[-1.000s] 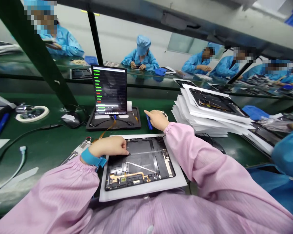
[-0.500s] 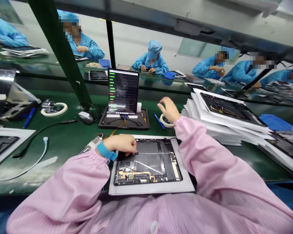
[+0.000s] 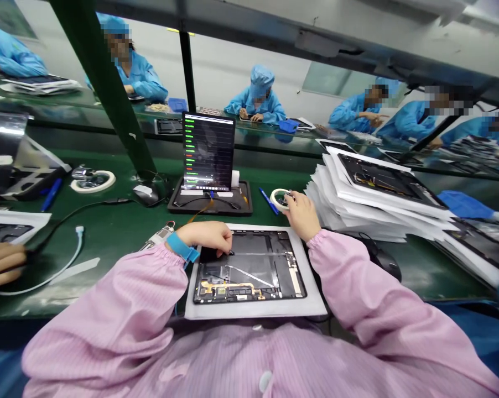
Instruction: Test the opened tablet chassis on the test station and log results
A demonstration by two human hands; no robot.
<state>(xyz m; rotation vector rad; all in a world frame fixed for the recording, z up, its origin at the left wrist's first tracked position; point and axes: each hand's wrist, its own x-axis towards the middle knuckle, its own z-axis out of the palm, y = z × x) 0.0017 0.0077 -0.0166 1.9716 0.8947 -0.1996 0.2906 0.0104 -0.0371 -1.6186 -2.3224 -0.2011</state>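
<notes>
An opened tablet (image 3: 253, 243), with dark inner plates, a gold flex cable and a pale strip showing, lies on white sheeting (image 3: 316, 301) in front of me. My left hand (image 3: 210, 237), with a blue wristband, rests over its upper left part. Thumb and fingers are pinched at a small dark bit I cannot make out. Beyond the tablet's upper right corner, my right hand (image 3: 303, 214) reaches to a white ring-shaped roll of tape (image 3: 275, 203). Its fingers close on the roll's right edge, partly covering it and something small and shiny.
A lit tablet screen (image 3: 208, 155) stands in a black tray (image 3: 175, 204). A blue pen (image 3: 268, 201) lies beside the roll. Stacked white sheets (image 3: 336, 204) carry another opened tablet (image 3: 390, 179) at right. A co-worker's hand (image 3: 3, 265) enters at left, near a white cable (image 3: 78, 246).
My right hand has come down from above the roll of tape onto its right edge. The left hand stays pinched over the tablet. A co-worker's hand has appeared at left.
</notes>
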